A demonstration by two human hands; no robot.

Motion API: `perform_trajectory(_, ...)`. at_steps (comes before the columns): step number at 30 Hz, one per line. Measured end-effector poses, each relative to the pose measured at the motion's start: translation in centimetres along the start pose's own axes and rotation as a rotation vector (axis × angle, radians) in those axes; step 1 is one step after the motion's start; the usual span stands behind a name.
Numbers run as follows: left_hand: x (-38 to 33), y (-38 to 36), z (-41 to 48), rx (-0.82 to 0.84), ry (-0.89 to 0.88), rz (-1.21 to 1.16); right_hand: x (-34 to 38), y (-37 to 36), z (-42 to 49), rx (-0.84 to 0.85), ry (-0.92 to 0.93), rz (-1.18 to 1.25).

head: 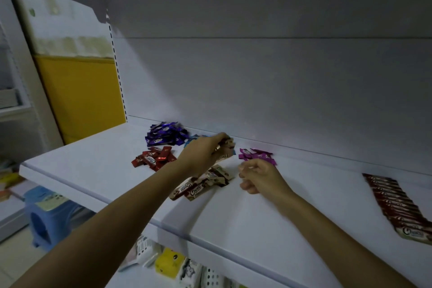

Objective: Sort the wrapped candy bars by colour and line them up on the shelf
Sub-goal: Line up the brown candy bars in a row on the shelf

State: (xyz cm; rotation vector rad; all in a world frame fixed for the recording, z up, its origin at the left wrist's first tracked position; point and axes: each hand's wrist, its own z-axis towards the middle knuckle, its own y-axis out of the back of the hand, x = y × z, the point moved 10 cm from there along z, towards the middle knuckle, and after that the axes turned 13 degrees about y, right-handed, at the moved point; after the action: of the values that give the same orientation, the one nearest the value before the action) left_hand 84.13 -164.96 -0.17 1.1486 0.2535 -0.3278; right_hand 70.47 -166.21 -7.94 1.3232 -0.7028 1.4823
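left hand (pixel 205 154) curls its fingers round brown-and-cream choco bars (pixel 225 156) above the brown pile (pixel 203 184) on the white shelf (pixel 93 170), hiding most of the blue bars (pixel 192 140). right hand (pixel 261 176) rests loosely curled, holding nothing, just in front of the magenta bars (pixel 256 155). purple pile (pixel 163 134) and red pile (pixel 154 156) lie to the left, a lined-up dark red row (pixel 395 203) far right.

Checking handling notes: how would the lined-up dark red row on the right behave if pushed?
The dark red row likely breaks up rather than sliding whole: separate, overlapping bars. Glossy wrappers on the smooth shelf probably slip easily. The bars look flat, so rolling seems unlikely.
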Motion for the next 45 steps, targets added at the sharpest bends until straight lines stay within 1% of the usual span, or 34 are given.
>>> perform_trajectory(2, -0.1, 0.2, 0.4, -0.026, 0.085, -0.342, 0.4, 0.1, 0.0, 0.01, -0.01, 0.056)
perform_trajectory(4, -0.9, -1.1, 0.6, -0.002, 0.165, -0.732, 0.9, 0.9, -0.3, 0.006, -0.029, 0.1)
perform_trajectory(6, -2.8, -3.8, 0.5, 0.062, 0.223, -1.025, 1.2, 2.6, -1.1, -0.026, -0.032, 0.084)
perform_trajectory(7, -3.8, -5.4, 0.5, 0.092, 0.252, -1.128, 1.1, 3.6, -1.5, -0.049, -0.027, 0.075)
perform_trajectory(10, -6.7, -9.2, 0.7, 0.126, 0.365, -1.344, 0.7, 7.1, -3.2, -0.155, -0.001, 0.092)
perform_trajectory(13, -9.4, -12.0, 0.5, 0.164, 0.446, -1.508, 0.1, 10.4, -5.0, -0.261, -0.003, 0.124)
perform_trajectory(17, -12.0, -15.8, -0.5, 0.252, 0.599, -1.703, -0.8, 14.1, -7.4, -0.317, -0.026, 0.122)
perform_trajectory(20, -13.0, -16.6, -0.5, 0.262, 0.64, -1.735, -1.0, 16.8, -9.4, -0.341, -0.028, 0.143)
perform_trajectory(22, -14.0, -16.9, -0.6, 0.279, 0.643, -1.743, -1.0, 18.6, -10.4, -0.402, -0.01, 0.141)
perform_trajectory(24, -15.2, -17.0, -1.0, 0.291, 0.586, -1.658, -0.6, 20.1, -10.9, -0.499, 0.024, 0.119)
perform_trajectory(26, -16.5, -16.7, -1.4, 0.293, 0.491, -1.538, -0.1, 21.3, -11.0, -0.616, 0.074, 0.106)
perform_trajectory(29, -17.3, -16.2, -2.0, 0.312, 0.408, -1.494, 0.6, 21.7, -10.6, -0.741, 0.133, 0.034)
perform_trajectory(32, -17.1, -15.5, -2.2, 0.31, 0.352, -1.444, 1.2, 20.6, -9.3, -0.753, 0.175, -0.208)
perform_trajectory(34, -16.6, -15.6, -2.3, 0.327, 0.389, -1.471, 1.9, 19.7, -8.5, -0.73, 0.195, -0.314)
perform_trajectory(35, -16.4, -15.7, -2.3, 0.344, 0.419, -1.5, 2.1, 19.6, -8.2, -0.715, 0.201, -0.321)
perform_trajectory(37, -16.5, -16.0, -2.4, 0.383, 0.449, -1.546, 1.6, 20.0, -8.4, -0.695, 0.176, -0.205)
perform_trajectory(39, -16.6, -16.0, -2.5, 0.394, 0.449, -1.526, 0.4, 20.8, -9.7, -0.702, 0.098, 0.009)
perform_trajectory(40, -16.7, -15.9, -2.5, 0.394, 0.436, -1.498, -0.2, 21.3, -10.7, -0.71, 0.052, 0.067)
perform_trajectory(42, -17.5, -15.6, -2.8, 0.397, 0.361, -1.404, -1.0, 22.1, -12.9, -0.709, -0.019, 0.087)
perform_trajectory(45, -19.6, -14.9, -3.9, 0.437, 0.183, -1.28, -0.9, 22.6, -15.8, -0.65, 0.024, 0.08)
